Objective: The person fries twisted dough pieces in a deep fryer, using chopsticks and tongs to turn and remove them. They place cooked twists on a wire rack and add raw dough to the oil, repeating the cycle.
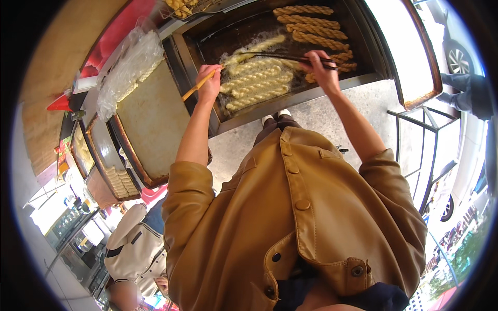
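Note:
My left hand (210, 84) grips a light wooden stick (197, 86) over the left wall of a rectangular metal fryer (253, 120). Dark long chopsticks (272, 55) are in my right hand (323, 74), their tips reaching left to a pale dough twist (238, 59) among bubbles. Just below lie several more pale dough twists (258, 82) in foaming oil. Browned dough twists (317, 31) float in the far right part of the fryer, and a few more sit past my right hand. Whether the stick's far end touches the dough is hidden by my hand.
Left of the fryer is a metal tray (153, 128) with raw twists under clear plastic (130, 66). Another tray (120, 180) holds raw dough. A wire basket (190, 9) stands beyond, a bright tray (404, 50) at right. One person (136, 248) is at lower left.

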Demonstrator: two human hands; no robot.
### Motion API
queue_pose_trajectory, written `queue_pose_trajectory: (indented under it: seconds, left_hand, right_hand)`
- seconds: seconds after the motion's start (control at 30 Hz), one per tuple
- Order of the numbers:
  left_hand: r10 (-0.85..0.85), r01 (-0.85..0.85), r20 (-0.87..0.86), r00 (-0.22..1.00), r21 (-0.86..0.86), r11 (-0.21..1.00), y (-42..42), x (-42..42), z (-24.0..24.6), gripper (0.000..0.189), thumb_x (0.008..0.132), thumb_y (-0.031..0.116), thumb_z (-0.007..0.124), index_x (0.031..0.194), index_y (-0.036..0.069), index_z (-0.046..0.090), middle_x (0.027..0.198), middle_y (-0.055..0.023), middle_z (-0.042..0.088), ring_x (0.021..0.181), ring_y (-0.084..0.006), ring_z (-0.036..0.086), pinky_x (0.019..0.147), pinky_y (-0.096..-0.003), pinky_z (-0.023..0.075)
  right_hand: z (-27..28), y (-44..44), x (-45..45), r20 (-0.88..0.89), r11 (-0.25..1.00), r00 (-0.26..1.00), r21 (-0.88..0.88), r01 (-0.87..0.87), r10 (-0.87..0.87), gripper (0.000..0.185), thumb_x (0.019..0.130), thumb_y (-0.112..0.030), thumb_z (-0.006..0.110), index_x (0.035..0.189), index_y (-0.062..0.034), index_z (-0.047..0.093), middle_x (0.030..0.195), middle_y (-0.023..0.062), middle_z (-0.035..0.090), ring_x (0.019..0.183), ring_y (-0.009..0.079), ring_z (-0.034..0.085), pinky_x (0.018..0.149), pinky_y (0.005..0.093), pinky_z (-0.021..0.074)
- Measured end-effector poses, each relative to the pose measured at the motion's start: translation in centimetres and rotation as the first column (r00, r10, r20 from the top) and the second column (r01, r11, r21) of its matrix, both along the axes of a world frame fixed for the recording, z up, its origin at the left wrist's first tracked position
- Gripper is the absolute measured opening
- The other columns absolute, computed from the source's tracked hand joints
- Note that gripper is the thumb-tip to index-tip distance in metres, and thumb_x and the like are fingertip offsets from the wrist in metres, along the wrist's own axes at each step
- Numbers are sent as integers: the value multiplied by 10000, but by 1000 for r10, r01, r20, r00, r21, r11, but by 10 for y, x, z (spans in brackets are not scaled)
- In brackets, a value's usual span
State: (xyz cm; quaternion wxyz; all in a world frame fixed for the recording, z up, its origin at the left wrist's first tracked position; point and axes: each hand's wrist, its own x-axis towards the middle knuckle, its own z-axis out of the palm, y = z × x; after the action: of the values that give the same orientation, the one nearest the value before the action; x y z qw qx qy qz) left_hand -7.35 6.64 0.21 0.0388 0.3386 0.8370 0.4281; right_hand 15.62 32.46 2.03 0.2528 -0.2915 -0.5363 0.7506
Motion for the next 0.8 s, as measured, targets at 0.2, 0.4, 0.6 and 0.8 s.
queue_pose_trajectory:
  seconds: [0.2, 0.4, 0.6, 0.8]
  left_hand:
    - [105, -105, -45, 993, 10, 994, -18, -11, 11, 72, 803, 36, 638, 858, 44, 684, 852, -93, 617, 780, -251, 623, 695, -305, 498]
    - [-52, 29, 120, 991, 191, 981, -29, 3, 42, 145, 829, 15, 624, 934, 78, 702, 928, -58, 605, 750, -164, 607, 660, -263, 500]
    - [-217, 200, 165, 962, 116, 973, -9, 37, 15, 119, 846, 46, 618, 921, 79, 705, 919, -68, 593, 797, -192, 599, 661, -293, 499]
    - [-60, 66, 81, 995, -72, 995, -18, 28, 1, 92, 833, 75, 616, 889, 53, 686, 871, -104, 598, 780, -259, 607, 690, -330, 484]
  right_hand:
    - [19, 47, 38, 21, 981, 991, 143, 128, -132, 260, 959, -217, 517, 1011, 33, 563, 970, 129, 620, 878, 224, 653, 741, 292, 553]
    - [73, 26, 69, 77, 973, 990, 210, 97, -116, 329, 985, -293, 445, 977, 11, 570, 833, 110, 624, 734, 188, 657, 662, 299, 553]
    - [48, -52, 45, 97, 986, 993, 142, -83, 69, 211, 962, -193, 518, 1017, 0, 585, 900, 67, 647, 743, 132, 649, 673, 234, 500]
    - [10, -56, 42, -2, 994, 996, -58, 92, -92, 197, 947, -162, 538, 964, 31, 577, 916, 93, 611, 833, 174, 634, 733, 289, 549]
